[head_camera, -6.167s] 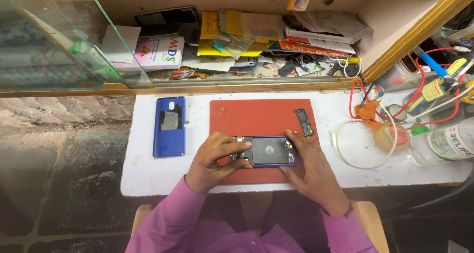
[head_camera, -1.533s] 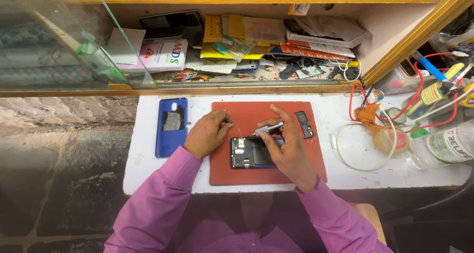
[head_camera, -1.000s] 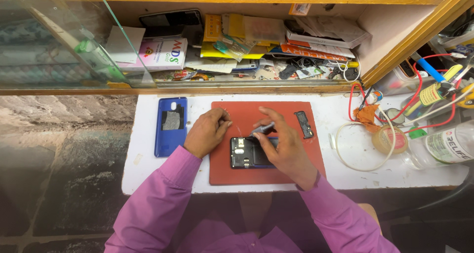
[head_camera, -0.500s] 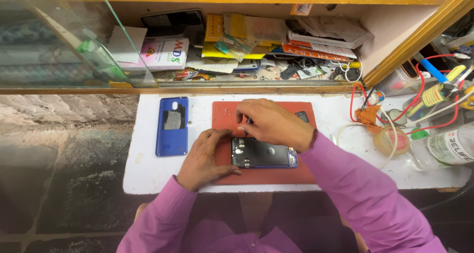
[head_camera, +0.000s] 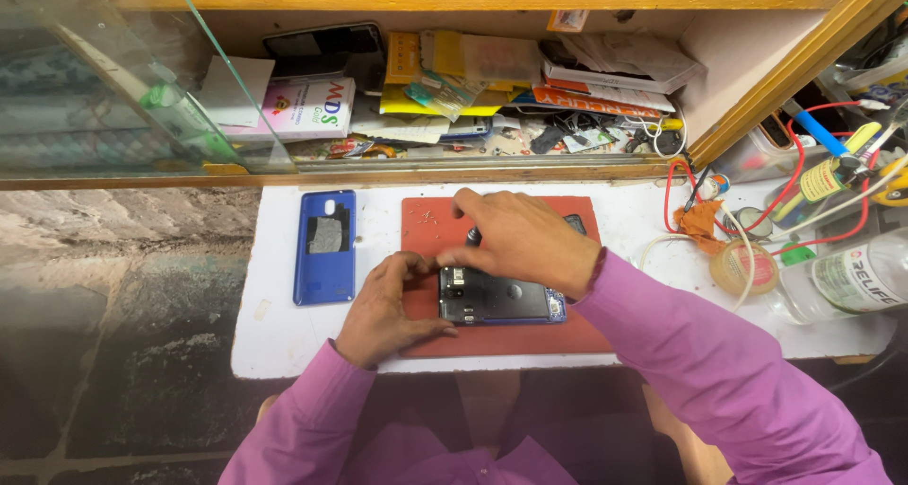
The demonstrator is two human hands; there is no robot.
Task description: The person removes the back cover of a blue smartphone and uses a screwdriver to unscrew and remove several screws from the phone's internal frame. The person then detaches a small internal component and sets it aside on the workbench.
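white bench [head_camera: 284,338] under me carries a red mat [head_camera: 430,222]; opened phone [head_camera: 497,298] lies at its six o'clock. my left hand [head_camera: 383,307] pinches its nine o'clock edge, right hand [head_camera: 520,239] curls over the top. thin, stiff, fragile inside, so i'd grip the frame edges.

A pink-and-white box [head_camera: 305,106] lies on the shelf (yellow packets [head_camera: 416,64] beside it), a white-labelled clear bottle [head_camera: 851,279] far right.

We find bare white tabletop [head_camera: 643,222] at three o'clock of the red mat [head_camera: 430,222], before the coiled wires [head_camera: 695,215] and round tin [head_camera: 742,267] crowd in. At nine o'clock, the blue back cover [head_camera: 325,246] blocks passage; twelve o'clock meets the cluttered shelf [head_camera: 492,92].
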